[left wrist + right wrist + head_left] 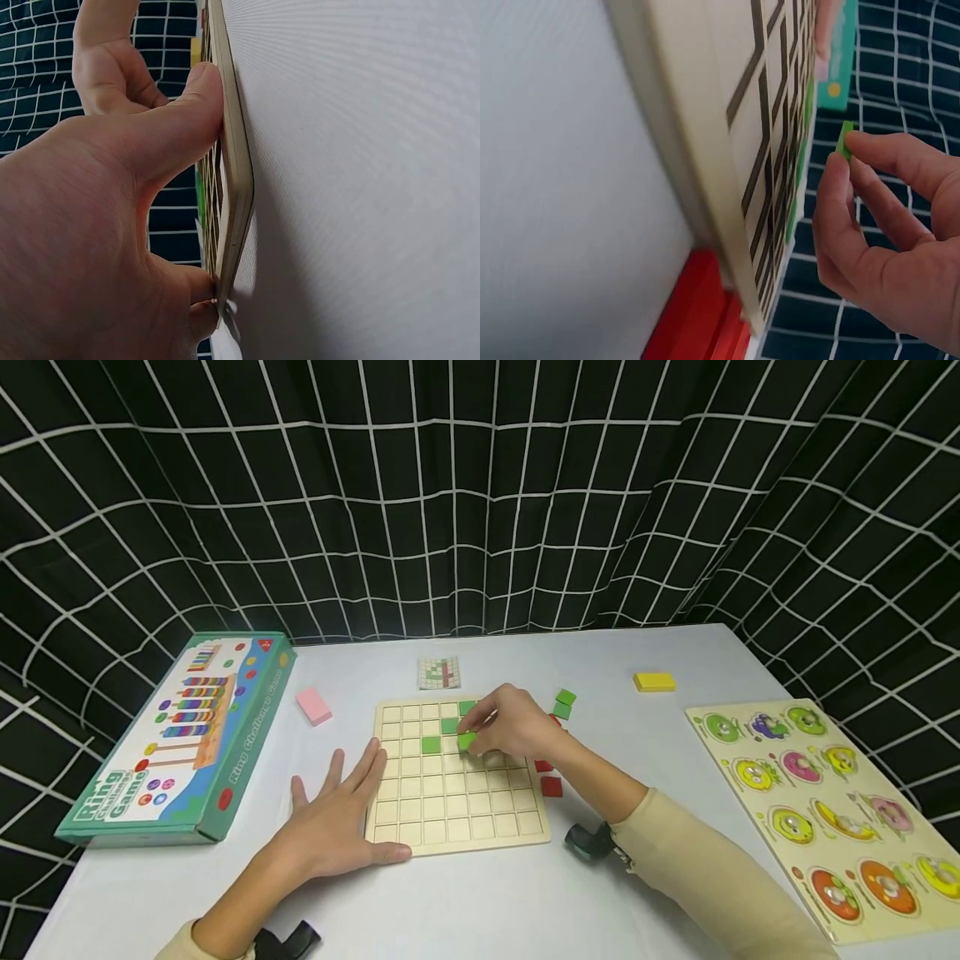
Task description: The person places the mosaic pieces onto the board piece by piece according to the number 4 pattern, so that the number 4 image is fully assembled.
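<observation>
A wooden grid board (450,810) lies on the white table, with green square tiles (431,745) in a few of its cells. Between thumb and fingertips my right hand (516,723) pinches another green tile (845,140), held above the board in the right wrist view. My left hand (333,818) rests at the board's left edge and near corner, fingers spread and straight, the thumb touching the rim. Beside the board's right edge lie loose green tiles (564,702) and red tiles (551,787), some of them partly hidden behind my right hand and forearm.
A small pattern card (438,673) lies behind the board. On the left are a boxed ring game (180,735) and a pink block (313,706). Toward the right are a yellow block (655,682) and a fruit puzzle board (832,818). Dark grid cloth hangs behind the table.
</observation>
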Demonstrator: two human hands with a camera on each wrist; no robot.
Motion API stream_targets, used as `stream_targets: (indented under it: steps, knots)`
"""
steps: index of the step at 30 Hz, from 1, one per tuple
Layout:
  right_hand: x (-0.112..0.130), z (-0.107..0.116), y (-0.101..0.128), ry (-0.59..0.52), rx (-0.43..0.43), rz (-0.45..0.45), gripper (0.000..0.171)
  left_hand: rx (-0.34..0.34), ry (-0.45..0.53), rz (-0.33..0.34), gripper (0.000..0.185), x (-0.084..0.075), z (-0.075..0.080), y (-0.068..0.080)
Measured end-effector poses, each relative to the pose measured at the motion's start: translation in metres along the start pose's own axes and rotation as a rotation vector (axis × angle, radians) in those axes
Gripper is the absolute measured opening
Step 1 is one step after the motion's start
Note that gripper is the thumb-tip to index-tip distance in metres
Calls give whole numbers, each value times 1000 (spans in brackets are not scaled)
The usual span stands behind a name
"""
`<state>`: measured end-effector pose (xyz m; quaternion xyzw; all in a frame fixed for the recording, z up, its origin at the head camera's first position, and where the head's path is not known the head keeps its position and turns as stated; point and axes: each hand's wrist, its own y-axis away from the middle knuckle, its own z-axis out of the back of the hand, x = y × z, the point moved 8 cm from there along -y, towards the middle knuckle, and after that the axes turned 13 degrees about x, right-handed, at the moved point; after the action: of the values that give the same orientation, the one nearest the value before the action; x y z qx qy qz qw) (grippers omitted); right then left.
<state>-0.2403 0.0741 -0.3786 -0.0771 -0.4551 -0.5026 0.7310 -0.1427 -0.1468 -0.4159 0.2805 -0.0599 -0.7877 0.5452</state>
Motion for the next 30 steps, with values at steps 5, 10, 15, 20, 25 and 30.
stream_targets:
  steps: [5,10,15,20,25,30]
  knots:
    - [12,-10,-4,2,9,13,24,0,-4,0,133,0,0,0]
    - [19,-22,-10,-10,25,4,23,3,-11,-4,133,0,0,0]
    - [25,-32,-18,-37,46,-7,23,5,-12,-5,133,0,0,0]
    - [31,-39,-24,-32,53,-30,25,6,-10,-6,133,0,0,0]
    - [37,-45,-28,-28,57,-39,27,8,-6,-4,132,1,-1,0]
    - [41,-52,-32,5,69,-53,28,7,1,-9,132,1,-1,0]
